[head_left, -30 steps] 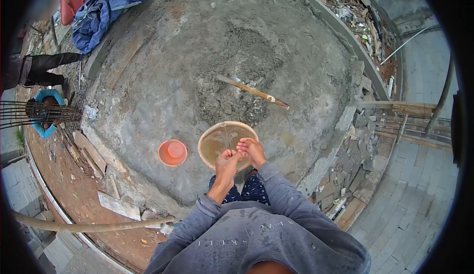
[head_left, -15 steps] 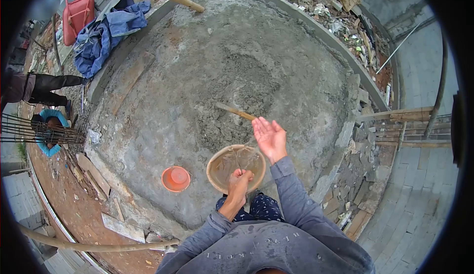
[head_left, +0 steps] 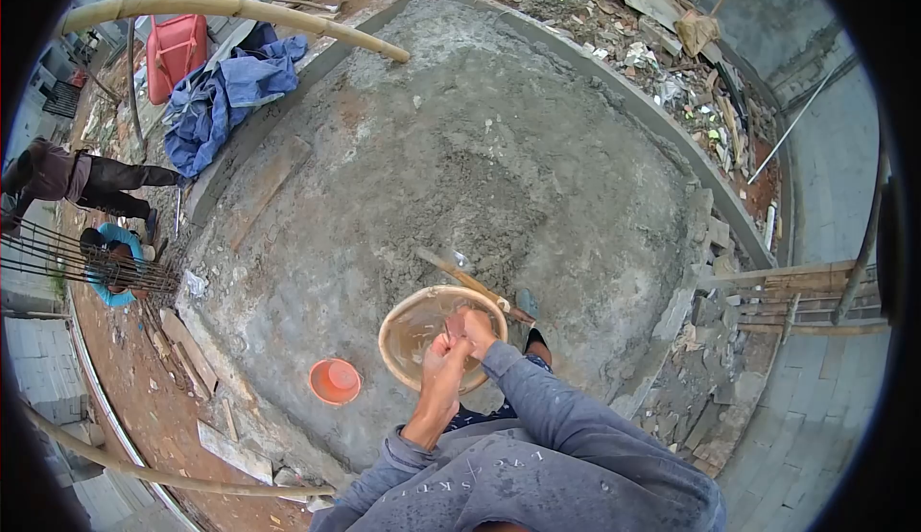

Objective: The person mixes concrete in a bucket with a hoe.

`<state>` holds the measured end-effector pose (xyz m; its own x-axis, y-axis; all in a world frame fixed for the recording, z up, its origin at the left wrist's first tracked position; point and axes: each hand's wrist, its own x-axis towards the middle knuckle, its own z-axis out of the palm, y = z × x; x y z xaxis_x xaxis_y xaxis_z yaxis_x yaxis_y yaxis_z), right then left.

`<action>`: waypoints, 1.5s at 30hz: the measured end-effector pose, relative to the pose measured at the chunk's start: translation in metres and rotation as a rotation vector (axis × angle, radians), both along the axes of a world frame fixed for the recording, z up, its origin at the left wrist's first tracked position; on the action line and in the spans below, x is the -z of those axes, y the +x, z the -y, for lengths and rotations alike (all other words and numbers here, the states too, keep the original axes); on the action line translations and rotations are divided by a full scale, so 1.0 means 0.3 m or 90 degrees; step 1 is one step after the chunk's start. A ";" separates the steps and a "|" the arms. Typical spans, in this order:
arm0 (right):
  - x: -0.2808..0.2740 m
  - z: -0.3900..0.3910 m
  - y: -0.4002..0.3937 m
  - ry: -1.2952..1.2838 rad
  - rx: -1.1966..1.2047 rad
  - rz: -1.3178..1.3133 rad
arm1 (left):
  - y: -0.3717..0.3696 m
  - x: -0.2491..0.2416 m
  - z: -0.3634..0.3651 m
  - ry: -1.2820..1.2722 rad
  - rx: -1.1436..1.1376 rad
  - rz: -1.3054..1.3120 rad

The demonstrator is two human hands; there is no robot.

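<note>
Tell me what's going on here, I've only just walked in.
A person in a grey top has the left hand and right hand together over a wide tub of cloudy water; whether anything is between them, I can't tell. An orange bucket stands to the left on the concrete, and a wooden handle lies just beyond the tub. Farther left, someone in blue sleeves is beside some rods.

Fingers [head_left: 442, 343] apparently touching, over basin [head_left: 384, 345] | orange bucket [head_left: 319, 388] near basin
</note>
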<state>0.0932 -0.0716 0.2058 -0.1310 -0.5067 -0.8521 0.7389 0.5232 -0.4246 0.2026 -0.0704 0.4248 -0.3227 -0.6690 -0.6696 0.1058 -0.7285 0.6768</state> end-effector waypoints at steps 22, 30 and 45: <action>-0.027 0.408 -0.979 -0.038 -0.351 -0.005 | -0.936 0.118 0.281 0.042 -0.373 0.006; 0.055 0.508 -1.160 0.014 0.072 0.419 | -1.080 0.118 0.303 0.072 -0.354 0.011; 0.001 0.419 -1.244 0.004 -0.261 0.012 | -1.221 0.140 0.350 0.031 -0.257 0.021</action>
<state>-0.2799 -0.1974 0.2055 0.0966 -0.5077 -0.8561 0.4764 0.7788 -0.4081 -0.1637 -0.1754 0.3829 -0.0190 -0.7045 -0.7094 0.3690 -0.6644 0.6499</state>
